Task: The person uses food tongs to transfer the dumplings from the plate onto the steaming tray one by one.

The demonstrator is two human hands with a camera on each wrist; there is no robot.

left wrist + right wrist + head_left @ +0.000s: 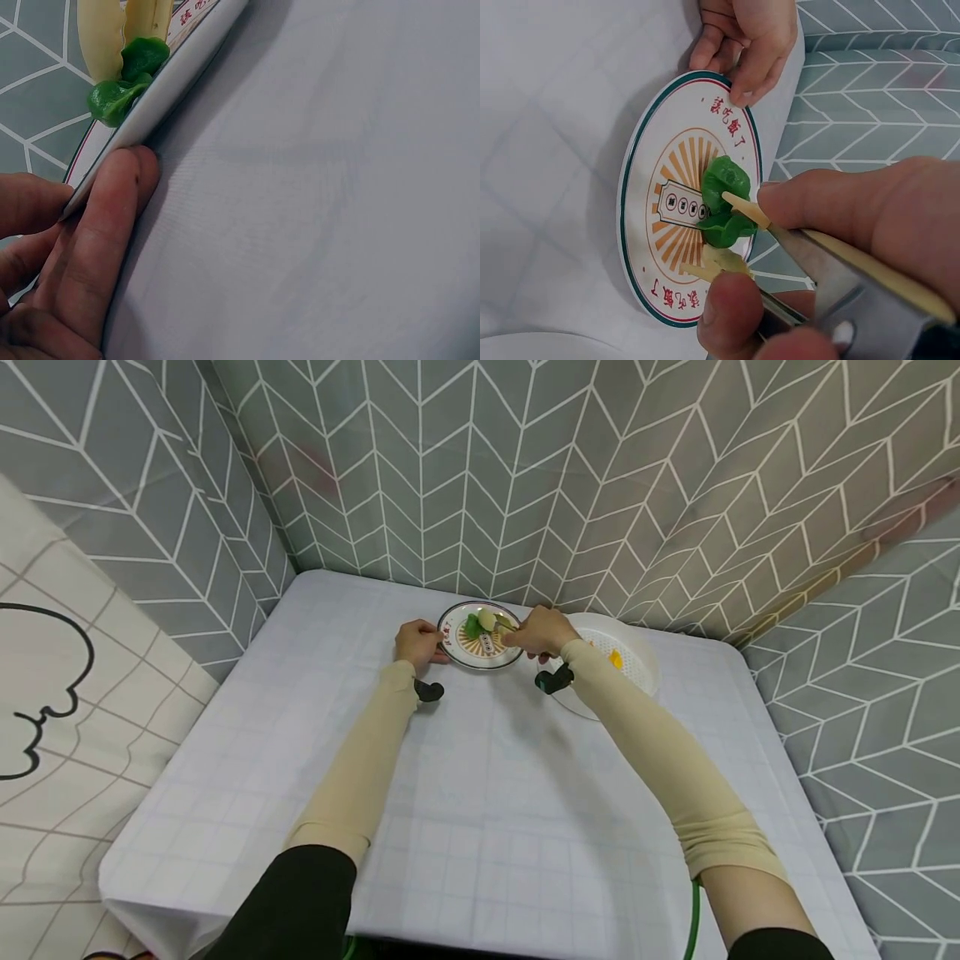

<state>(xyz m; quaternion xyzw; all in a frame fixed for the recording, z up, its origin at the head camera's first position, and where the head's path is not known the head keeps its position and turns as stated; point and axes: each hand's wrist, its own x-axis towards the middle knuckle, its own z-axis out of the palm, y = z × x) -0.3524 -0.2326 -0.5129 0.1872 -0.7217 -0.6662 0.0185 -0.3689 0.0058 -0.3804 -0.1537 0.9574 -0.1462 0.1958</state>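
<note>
My left hand [418,643] grips the left rim of a round white plate [459,653], thumb above and fingers beneath. The plate has a dark green edge, red characters and an orange sunburst. A glossy green dumpling-shaped piece [726,180] and a pale yellow piece [726,259] sit on it. In my right hand [546,631] is a pair of metal tongs [832,277] with yellowish tips, held over the plate's right side. The tips stand apart near the two pieces. Whether they grip the pale one is unclear.
A larger round white tray [643,672] with a perforated surface stands to the right, partly under my right forearm. Yellow pieces [616,658] lie in it. A white cloth covers the table [480,793], and patterned grey curtains [480,485] hang close behind it.
</note>
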